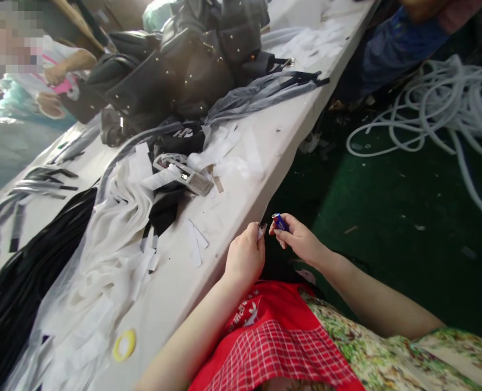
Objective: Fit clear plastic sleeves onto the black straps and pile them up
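Gripping a small blue cylinder (280,222) in my right hand (299,239), left hand (245,255) pinching a tiny, hard-to-identify piece (261,231) near the surface (220,222).

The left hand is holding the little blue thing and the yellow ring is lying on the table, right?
Not quite: the head view shows the little blue thing in the right hand, not the left hand. The yellow ring does lie on the table.

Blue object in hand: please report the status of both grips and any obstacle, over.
Left grip pinching small piece, identity unclear. Right grip holding blue object, shiny end exposed. No obstacle visible between them.
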The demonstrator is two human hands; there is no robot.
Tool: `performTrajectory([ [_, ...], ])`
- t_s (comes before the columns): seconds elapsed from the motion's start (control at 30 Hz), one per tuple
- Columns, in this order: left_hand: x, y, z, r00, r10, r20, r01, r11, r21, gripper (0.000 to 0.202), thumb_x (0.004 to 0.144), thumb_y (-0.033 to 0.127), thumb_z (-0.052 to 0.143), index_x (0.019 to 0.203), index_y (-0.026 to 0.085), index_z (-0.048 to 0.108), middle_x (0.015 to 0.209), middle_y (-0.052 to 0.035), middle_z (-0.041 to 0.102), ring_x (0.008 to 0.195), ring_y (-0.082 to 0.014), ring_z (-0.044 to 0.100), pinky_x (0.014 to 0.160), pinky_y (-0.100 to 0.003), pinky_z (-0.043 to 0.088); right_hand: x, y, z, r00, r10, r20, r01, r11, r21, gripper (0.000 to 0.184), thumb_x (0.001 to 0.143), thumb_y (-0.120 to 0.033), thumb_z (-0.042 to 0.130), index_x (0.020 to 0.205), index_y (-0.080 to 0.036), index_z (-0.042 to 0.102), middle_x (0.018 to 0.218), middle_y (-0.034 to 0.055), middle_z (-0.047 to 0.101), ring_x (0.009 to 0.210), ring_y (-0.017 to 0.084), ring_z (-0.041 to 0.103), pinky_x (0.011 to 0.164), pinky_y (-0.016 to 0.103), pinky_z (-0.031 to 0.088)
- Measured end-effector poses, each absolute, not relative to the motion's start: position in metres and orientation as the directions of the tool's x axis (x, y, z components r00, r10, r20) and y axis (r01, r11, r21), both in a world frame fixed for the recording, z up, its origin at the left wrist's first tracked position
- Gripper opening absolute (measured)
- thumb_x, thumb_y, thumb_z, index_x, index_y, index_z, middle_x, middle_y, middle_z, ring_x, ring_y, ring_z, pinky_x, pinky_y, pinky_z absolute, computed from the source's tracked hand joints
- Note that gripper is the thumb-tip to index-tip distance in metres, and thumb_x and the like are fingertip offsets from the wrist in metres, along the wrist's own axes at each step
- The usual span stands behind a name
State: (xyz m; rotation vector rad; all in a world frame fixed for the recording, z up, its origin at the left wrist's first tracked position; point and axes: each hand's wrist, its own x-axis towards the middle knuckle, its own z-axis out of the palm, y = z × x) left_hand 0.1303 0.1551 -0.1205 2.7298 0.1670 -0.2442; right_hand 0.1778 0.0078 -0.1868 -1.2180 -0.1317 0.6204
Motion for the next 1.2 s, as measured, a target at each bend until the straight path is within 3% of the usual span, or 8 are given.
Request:
performTrajectory([
  [0.07,0.136,0.148,-0.121,0.982,0.044,-0.184,0.106,-0.935,0.34,0.014,0.097,0.022,0.038,0.098,0.02,0.052,0.084,-0.0091,0.069,0.079,-0.0255,0.068,0.065,-0.03,0.043,0.18,-0.001,-0.185,0.854,0.451,-0.258,-0.381,0.207,-0.901,0.033,0.082,-0.049,0.063,0.09,-0.018,0.057,0.069,-0.003,0.056,0.05,0.007,0.04,0.046,0.02,0.031],
  [0.13,0.141,0.141,-0.12,0.984,0.004,-0.175,0.059,-0.95,0.308,0.013,0.096,0.02,0.039,0.098,0.02,0.051,0.084,-0.0089,0.069,0.08,-0.0254,0.069,0.065,-0.03,0.043,0.182,-0.01,-0.182,0.857,0.402,-0.322,-0.427,0.202,-0.882,0.046,0.087,-0.059,0.05,0.074,-0.016,0.057,0.056,-0.0039,0.047,0.046,0.007,0.034,0.043,0.021,0.023],
  [0.2,0.144,0.134,-0.12,0.985,-0.039,-0.169,0.012,-0.957,0.29,0.013,0.095,0.019,0.039,0.097,0.02,0.051,0.083,-0.0087,0.069,0.079,-0.0253,0.069,0.065,-0.03,0.043,0.182,-0.017,-0.179,0.867,0.359,-0.346,-0.43,0.186,-0.884,0.059,0.089,-0.066,0.04,0.058,-0.017,0.05,0.048,-0.0044,0.037,0.043,0.007,0.029,0.042,0.022,0.019],
  [0.27,0.146,0.129,-0.12,0.983,-0.081,-0.163,-0.031,-0.957,0.288,0.014,0.095,0.019,0.037,0.097,0.019,0.051,0.082,-0.0089,0.069,0.078,-0.0259,0.069,0.065,-0.031,0.043,0.182,-0.022,-0.177,0.886,0.321,-0.333,-0.402,0.177,-0.899,0.061,0.088,-0.066,0.041,0.051,-0.018,0.044,0.045,-0.0046,0.033,0.042,0.006,0.027,0.042,0.023,0.018],
  [0.7,0.147,0.119,-0.121,0.971,-0.188,-0.147,-0.154,-0.964,0.218,0.014,0.095,0.015,0.039,0.101,0.018,0.051,0.082,-0.0068,0.069,0.08,-0.0248,0.069,0.065,-0.03,0.046,0.177,-0.023,-0.175,0.888,0.258,-0.381,-0.432,0.184,-0.883,0.054,0.087,-0.058,0.042,0.052,-0.018,0.046,0.042,-0.0049,0.032,0.039,0.006,0.024,0.039,0.022,0.018],
  [1.2,0.143,0.122,-0.119,0.965,-0.226,-0.131,-0.188,-0.95,0.248,0.013,0.093,0.014,0.042,0.101,0.019,0.051,0.082,-0.0057,0.069,0.08,-0.0253,0.07,0.066,-0.031,0.048,0.172,-0.02,-0.174,0.876,0.272,-0.399,-0.457,0.199,-0.867,0.055,0.088,-0.059,0.042,0.052,-0.018,0.046,0.04,-0.0052,0.03,0.038,0.006,0.024,0.038,0.021,0.017],
])
